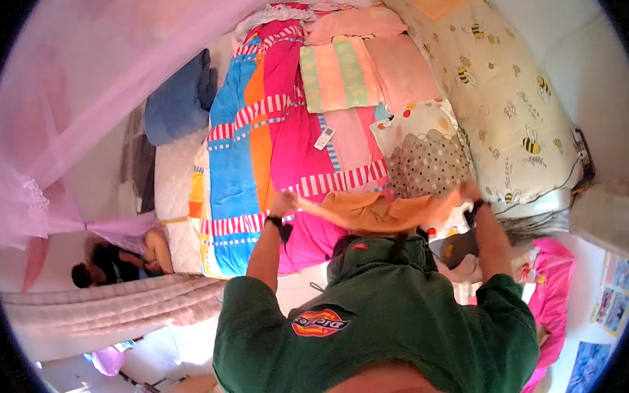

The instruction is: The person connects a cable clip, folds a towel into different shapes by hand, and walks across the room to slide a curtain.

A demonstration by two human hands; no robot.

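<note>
My left hand (283,203) is closed on the left end of an orange cloth (378,213). At the cloth's other end, my right hand (469,191) grips it too. Between the two hands the cloth sags in folds, close to my body and over the near edge of the bed; whether it is a towel or a garment I cannot tell. Beyond it lie a bright patchwork bedspread (257,135) and a dotted grey and white cloth (432,164). A striped folded cloth (341,76) and a white remote control (324,138) rest on the bedspread.
A bee-patterned cushion or mattress (504,93) leans along the right wall. Pink netting (68,109) hangs at left, near a blue folded cloth (180,102). Another person (119,264) is low at the left. Pink fabric (549,304) hangs at right.
</note>
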